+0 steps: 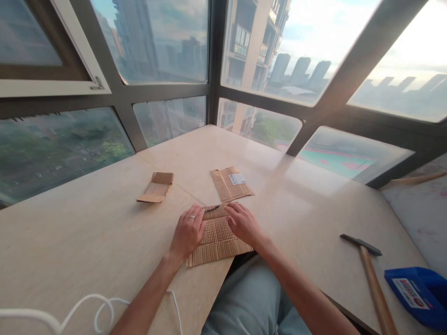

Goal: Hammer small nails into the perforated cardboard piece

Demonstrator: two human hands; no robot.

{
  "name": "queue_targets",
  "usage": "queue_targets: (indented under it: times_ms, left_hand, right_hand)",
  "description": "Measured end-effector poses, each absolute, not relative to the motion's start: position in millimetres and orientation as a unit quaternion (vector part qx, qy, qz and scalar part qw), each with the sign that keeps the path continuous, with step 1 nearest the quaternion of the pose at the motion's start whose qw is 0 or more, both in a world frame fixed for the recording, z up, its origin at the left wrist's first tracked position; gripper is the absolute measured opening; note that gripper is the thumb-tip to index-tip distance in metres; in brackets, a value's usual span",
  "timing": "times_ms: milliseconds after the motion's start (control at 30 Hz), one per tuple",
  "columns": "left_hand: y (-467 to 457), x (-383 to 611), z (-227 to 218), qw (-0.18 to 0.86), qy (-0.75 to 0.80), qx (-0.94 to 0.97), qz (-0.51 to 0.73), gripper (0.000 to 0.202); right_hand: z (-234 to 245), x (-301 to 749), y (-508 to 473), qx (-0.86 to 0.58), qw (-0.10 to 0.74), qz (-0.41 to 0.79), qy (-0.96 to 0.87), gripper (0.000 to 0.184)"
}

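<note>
A flat piece of corrugated cardboard (216, 239), dotted with rows of small holes, lies at the near edge of the wooden table (87, 232). My left hand (188, 230), with a ring on one finger, rests on its left side, fingers laid flat. My right hand (242, 223) presses on its right upper part, fingers stretched and slightly curled. A short dark strip sits at the cardboard's top edge between my hands. Neither hand grips anything.
A second cardboard piece (231, 183) with a white label lies just beyond. A folded cardboard scrap (156, 187) sits to the left. A hammer (370, 274) and a blue box (419, 293) lie at the right. A white cord (84, 311) loops at the near left. Windows surround the table.
</note>
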State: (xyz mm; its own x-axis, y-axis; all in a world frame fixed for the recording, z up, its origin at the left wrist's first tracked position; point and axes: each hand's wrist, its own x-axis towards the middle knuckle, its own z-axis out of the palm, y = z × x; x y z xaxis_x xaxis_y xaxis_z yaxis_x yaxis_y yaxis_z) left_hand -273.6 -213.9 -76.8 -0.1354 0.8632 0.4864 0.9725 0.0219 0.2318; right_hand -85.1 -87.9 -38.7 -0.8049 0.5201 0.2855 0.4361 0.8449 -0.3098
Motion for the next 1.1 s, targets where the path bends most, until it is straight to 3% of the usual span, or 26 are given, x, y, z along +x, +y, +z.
queue_targets:
  times_ms: [233,500,1100]
  left_hand:
    - [-208,-278,-92,0.073,-0.719,-0.646,-0.246,0.043]
    - [-204,-279,-98,0.066,-0.718,-0.631,-0.286,0.041]
    - [-208,-278,-100,0.063,-0.711,-0.667,-0.213,0.042]
  right_hand:
    - [-67,-112,-75,-0.189,0.158,0.113,-0.963,0.044]
    - [-72,-117,-74,-0.192,0.167,0.085,-0.963,0.038]
    - [-74,-119,-75,-0.179,0.127,0.060,-0.974,0.038]
